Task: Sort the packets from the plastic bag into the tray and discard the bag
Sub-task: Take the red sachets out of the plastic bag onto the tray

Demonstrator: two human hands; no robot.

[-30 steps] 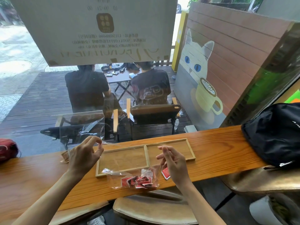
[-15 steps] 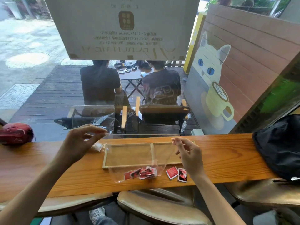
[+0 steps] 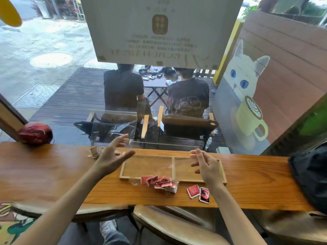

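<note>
A clear plastic bag (image 3: pixel 166 167) slumps over the wooden two-compartment tray (image 3: pixel 223 172), its upper edge faint. Several red packets (image 3: pixel 160 182) lie bunched in its bottom, on the counter just in front of the tray. Two more red packets (image 3: pixel 193 190) lie loose on the counter to the right. My left hand (image 3: pixel 113 156) hovers at the tray's left end, fingers spread. My right hand (image 3: pixel 205 165) is over the right compartment, fingers apart. Neither visibly pinches the bag. Both tray compartments look bare under the film.
Brown packets (image 3: pixel 96 151) lie left of the tray beside a clear acrylic box (image 3: pixel 113 128). A red rounded object (image 3: pixel 35 132) sits far left and a black bag (image 3: pixel 309 174) far right on the wooden counter (image 3: pixel 53 174). A window backs the counter; stools stand below.
Both hands pinched the bag's top edge half a second ago; now their fingers have spread apart. The bag has sunk lower, and the packets rest on the counter.
</note>
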